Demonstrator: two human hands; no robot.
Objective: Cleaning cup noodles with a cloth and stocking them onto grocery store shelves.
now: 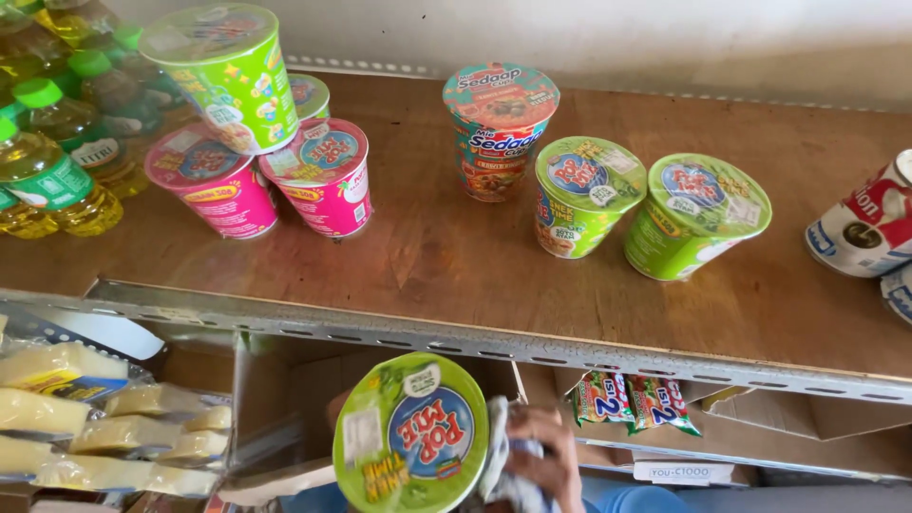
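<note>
My right hand (549, 458) is low in the middle of the view, below the shelf edge, closed on a crumpled pale cloth (501, 454). The cloth presses against the side of a green cup of instant noodles (410, 435), whose foil lid faces the camera. The cup hangs in front of the lower shelf. My left hand does not show; whatever holds the cup from behind is hidden by the cup.
On the wooden shelf (446, 256) stand two green cups (698, 217), an orange-teal cup (499, 128), two pink cups (323, 176) with a green one stacked on top, oil bottles (57, 171) at left and cans (869, 223) at right. Below are yellow packets (66, 380) and sachets (632, 399).
</note>
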